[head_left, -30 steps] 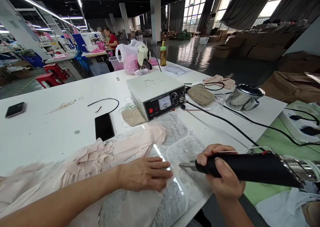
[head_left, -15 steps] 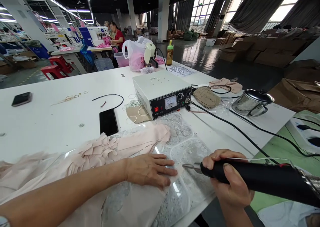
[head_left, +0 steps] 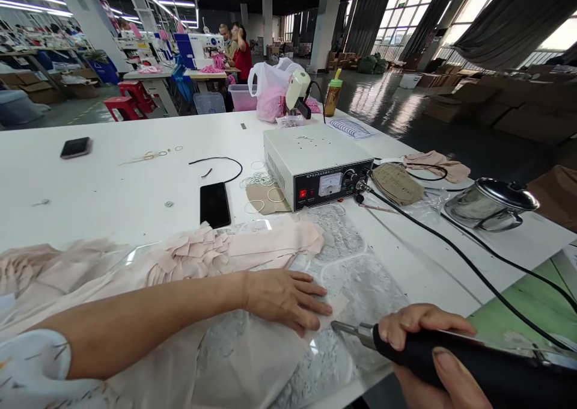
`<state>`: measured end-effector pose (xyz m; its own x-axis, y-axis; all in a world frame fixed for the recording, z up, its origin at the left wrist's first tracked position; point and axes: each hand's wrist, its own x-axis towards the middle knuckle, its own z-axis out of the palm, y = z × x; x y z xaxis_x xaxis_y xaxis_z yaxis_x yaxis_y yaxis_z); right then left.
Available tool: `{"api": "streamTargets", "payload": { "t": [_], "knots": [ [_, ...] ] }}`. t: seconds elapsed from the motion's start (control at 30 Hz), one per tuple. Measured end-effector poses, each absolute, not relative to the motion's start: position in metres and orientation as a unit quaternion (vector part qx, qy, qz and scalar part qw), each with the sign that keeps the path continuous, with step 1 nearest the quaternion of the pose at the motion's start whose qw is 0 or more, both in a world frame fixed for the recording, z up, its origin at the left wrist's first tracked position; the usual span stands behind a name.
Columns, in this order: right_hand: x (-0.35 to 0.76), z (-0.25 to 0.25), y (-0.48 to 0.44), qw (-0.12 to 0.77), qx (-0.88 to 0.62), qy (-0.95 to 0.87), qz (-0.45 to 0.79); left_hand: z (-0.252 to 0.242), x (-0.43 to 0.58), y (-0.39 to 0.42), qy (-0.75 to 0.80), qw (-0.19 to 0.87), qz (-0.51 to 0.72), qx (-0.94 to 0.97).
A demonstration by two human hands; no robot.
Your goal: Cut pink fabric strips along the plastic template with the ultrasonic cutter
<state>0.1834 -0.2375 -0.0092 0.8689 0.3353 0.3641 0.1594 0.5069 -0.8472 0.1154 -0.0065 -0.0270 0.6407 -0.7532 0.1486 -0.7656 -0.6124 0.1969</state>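
Note:
My left hand (head_left: pixel 288 301) lies flat, fingers stretched out, on thin pale pink fabric (head_left: pixel 252 355). The fabric is spread over a clear, glossy sheet (head_left: pixel 365 282) with a grey marbled look. My right hand (head_left: pixel 433 343) is wrapped round a black corded hand tool (head_left: pixel 469 361) with a narrow metal tip. That tip points left, just off my left fingertips, close to the fabric's edge; whether it touches the sheet I cannot tell. Behind my left hand lie a folded strip of the fabric (head_left: pixel 270 245) and a heap of small cut pieces (head_left: pixel 189 252).
A control box (head_left: pixel 320 156) with a meter stands mid-table, a black cable running from its front. Around it are a dark phone (head_left: pixel 215 204), brown card patterns (head_left: pixel 396 183) and a steel-lidded pot (head_left: pixel 491 204). Farther back, people sit at a sewing machine (head_left: pixel 198 48).
The view has swung left, shifting the scene rightward. The tool is tilted slightly more, its tip a little nearer the table's front edge. My left hand stays flat on the fabric.

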Motion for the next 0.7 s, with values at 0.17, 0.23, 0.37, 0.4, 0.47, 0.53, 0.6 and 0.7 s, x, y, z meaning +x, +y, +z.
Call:
{"api": "streamTargets", "payload": {
  "t": [0.17,0.23,0.37,0.4,0.47,0.53,0.6,0.7],
  "knots": [
    [0.1839,-0.0084,-0.2369,0.832,-0.499,-0.240,0.050,-0.0310,0.1155,-0.0059,-0.423,0.119,0.034,0.898],
    [0.1841,-0.0089,-0.2361,0.831,-0.501,-0.237,0.049,-0.0321,0.1155,-0.0058,-0.420,0.122,0.037,0.898],
    [0.1830,-0.0111,-0.2361,0.828,-0.506,-0.235,0.051,-0.0340,0.1154,-0.0055,-0.416,0.141,0.051,0.897],
    [0.1825,-0.0111,-0.2364,0.828,-0.507,-0.233,0.051,-0.0341,0.1154,-0.0054,-0.417,0.141,0.050,0.897],
    [0.1815,-0.0103,-0.2367,0.826,-0.509,-0.237,0.049,-0.0333,0.1157,-0.0054,-0.419,0.134,0.041,0.897],
    [0.1813,-0.0088,-0.2367,0.820,-0.514,-0.246,0.049,-0.0314,0.1160,-0.0057,-0.420,0.124,0.026,0.898],
    [0.1818,-0.0075,-0.2362,0.815,-0.516,-0.259,0.052,-0.0291,0.1163,-0.0064,-0.420,0.118,0.013,0.900],
    [0.1815,-0.0058,-0.2345,0.815,-0.512,-0.265,0.056,-0.0274,0.1163,-0.0075,-0.416,0.112,-0.004,0.903]
  ]
}}
